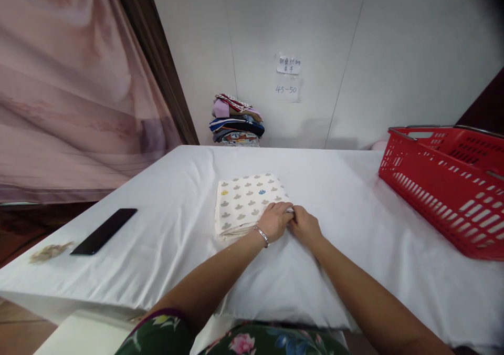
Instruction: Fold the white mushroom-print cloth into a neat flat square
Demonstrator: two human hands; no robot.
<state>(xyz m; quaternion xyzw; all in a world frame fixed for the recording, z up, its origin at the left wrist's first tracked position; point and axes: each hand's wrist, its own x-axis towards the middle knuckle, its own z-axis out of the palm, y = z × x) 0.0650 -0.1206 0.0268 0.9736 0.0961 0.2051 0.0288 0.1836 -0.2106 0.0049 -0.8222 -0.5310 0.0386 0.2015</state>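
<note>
A folded white cloth [248, 200] with grey printed shapes, plus a yellow and a blue one, lies flat in the middle of the white-covered table [338, 187]. At its near right corner my left hand [274, 221], a bracelet on the wrist, has its fingers closed on the layered edge. My right hand [305, 225] pinches the same corner from the right, its fingertips meeting those of the left. The exact grip of the fingertips is partly hidden behind the hands.
A red plastic basket [441, 187] stands on the table at right. Folded cloths [236, 121] are stacked at the back against the wall. A black phone-like slab [104, 231] and a small beige bundle [51, 252] lie at left. A pink curtain [79, 82] hangs beside the table.
</note>
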